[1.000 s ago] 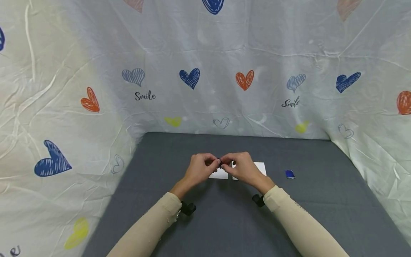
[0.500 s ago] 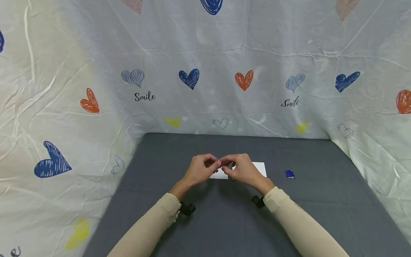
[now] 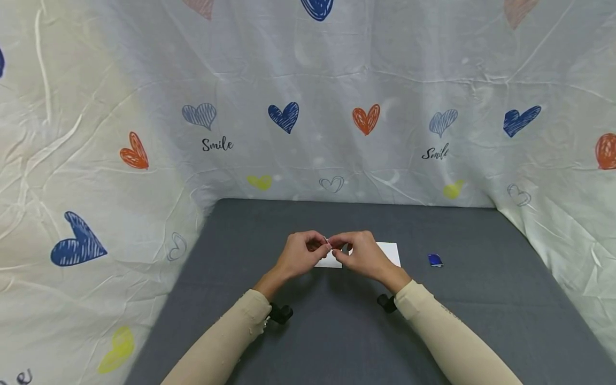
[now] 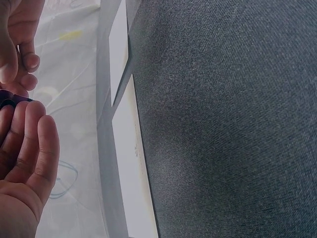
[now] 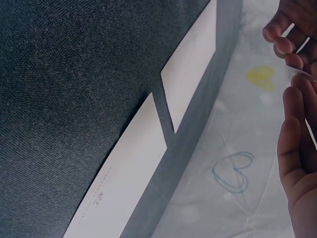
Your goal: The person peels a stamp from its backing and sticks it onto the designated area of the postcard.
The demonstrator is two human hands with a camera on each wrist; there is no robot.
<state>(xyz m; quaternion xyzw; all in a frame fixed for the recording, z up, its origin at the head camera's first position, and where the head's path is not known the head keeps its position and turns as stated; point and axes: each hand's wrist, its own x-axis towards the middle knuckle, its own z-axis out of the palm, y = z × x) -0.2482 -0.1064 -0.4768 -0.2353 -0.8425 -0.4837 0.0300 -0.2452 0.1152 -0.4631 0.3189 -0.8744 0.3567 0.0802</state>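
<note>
My left hand (image 3: 300,252) and right hand (image 3: 363,254) meet fingertip to fingertip above two white cards at mid-table. Between them they pinch a small thin piece. From the left wrist it looks like a dark purple, glossy piece (image 4: 17,97); the right wrist view shows a pale edge (image 5: 299,71). Fingers cover most of it, so its kind cannot be told. Under the hands lie the left card (image 3: 330,261) and the right card (image 3: 390,253), side by side with a narrow gap. Small grey print marks one card (image 5: 124,183) in the right wrist view.
A small shiny blue piece (image 3: 435,260) lies on the dark grey tablecloth (image 3: 332,331), right of the cards. Behind and at the sides hangs a white curtain (image 3: 317,64) printed with hearts.
The held piece looked dark from the head a second ago; now a thin pale edge shows at the fingertips. Both hands stay nearly in place, with the right fingers shifting slightly.
</note>
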